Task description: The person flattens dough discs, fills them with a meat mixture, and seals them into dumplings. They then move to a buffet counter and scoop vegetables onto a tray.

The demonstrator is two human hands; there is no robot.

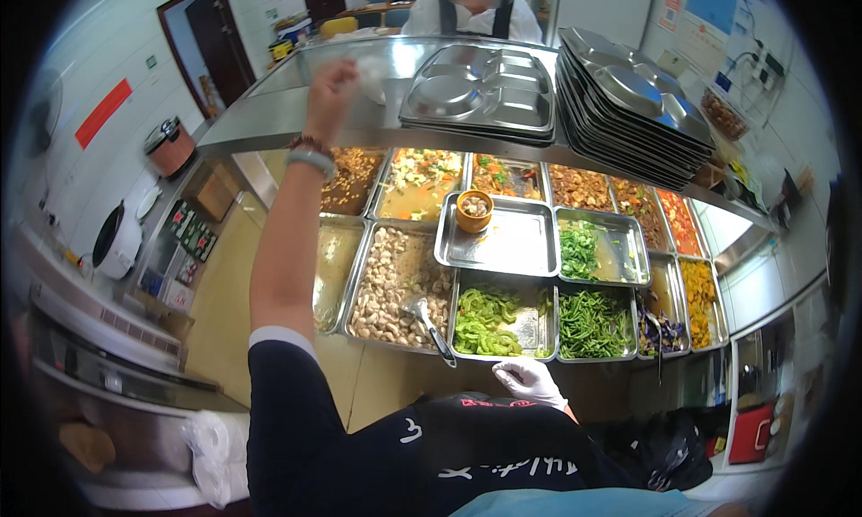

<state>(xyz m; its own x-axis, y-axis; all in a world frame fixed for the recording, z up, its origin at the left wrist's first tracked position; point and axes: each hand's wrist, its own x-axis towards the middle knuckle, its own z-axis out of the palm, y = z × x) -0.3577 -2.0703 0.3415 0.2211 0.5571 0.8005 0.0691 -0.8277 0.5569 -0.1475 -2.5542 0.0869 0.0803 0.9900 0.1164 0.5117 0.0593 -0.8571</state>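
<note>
Raised over the steel serving shelf [236, 123], my left hand [330, 89] is bare, with a bead bracelet and a pale bangle at the wrist. Its fingers pinch a thin translucent plastic item [372, 79], blurred, so I cannot tell whether it is a bag or a glove. My right hand [531, 381] wears a white glove and is held in front of my body, fingers curled with nothing visible in them. Just beyond it are a pan of sliced green vegetable [488, 322] and a pan of cut green beans [596, 323]. A serving spatula [431, 325] rests in the mushroom pan [397, 295].
Stacked compartment trays [478, 89] and a taller leaning stack [630, 113] stand on the shelf. An orange-brown cup [474, 212] sits in a shallow steel tray [512, 248] laid across the pans. A person [475, 12] stands beyond the counter. A rice cooker [168, 147] is at left.
</note>
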